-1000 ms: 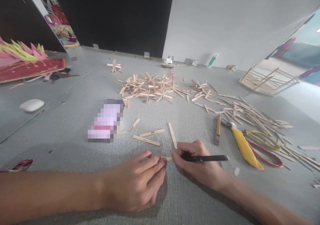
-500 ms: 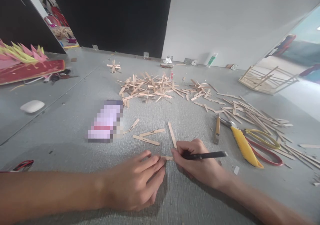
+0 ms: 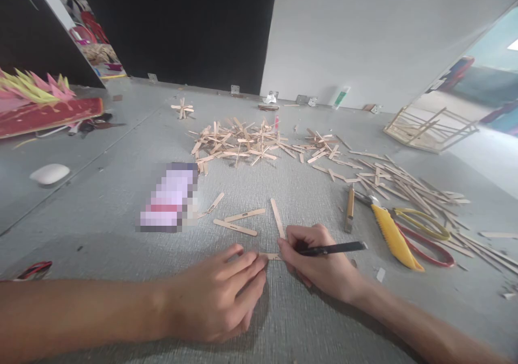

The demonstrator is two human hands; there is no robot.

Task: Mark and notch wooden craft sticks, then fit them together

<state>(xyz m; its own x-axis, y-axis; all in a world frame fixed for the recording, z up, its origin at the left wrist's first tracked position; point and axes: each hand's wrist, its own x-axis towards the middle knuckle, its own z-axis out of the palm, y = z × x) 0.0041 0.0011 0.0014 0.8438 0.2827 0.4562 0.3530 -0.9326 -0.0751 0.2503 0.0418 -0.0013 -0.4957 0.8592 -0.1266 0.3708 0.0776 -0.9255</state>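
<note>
If L hand (image 3: 224, 295) (tips at left end of wooden stick (image 3: 272, 256), pinch unclear) slackens, stick may skid & R hand (image 3: 321, 257), pinching black tool (image 3: 338, 248), slip.

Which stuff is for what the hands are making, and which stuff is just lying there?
Seems part of the job:
- black pen-like tool, in the right hand
- small wooden stick, at the left hand
- loose sticks in front of the hands

Probably just lying about:
- white rounded thing
- red board with pink and yellow spikes
</note>
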